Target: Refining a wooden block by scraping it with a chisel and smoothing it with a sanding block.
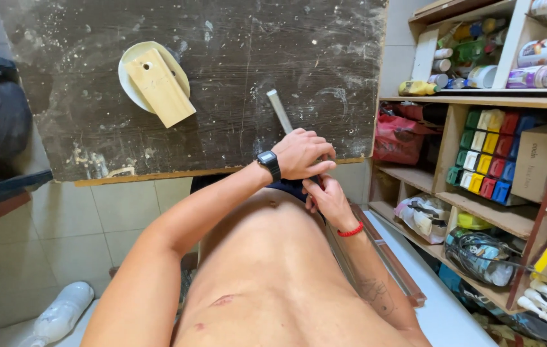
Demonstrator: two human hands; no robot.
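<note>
Head view: scuffed dark table (235,38), tiled floor (74,225), cluttered shelves (479,103).

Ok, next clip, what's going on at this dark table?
A person stands at a scuffed dark table, both hands drawn in at its near edge. The left hand, with a black wristwatch, rests over the end of a pale rod lying on the table; whether it grips it is unclear. The right hand is just below, fingers curled at a dark cloth. Further back, a wooden block lies across a pale round disc, untouched.
</note>
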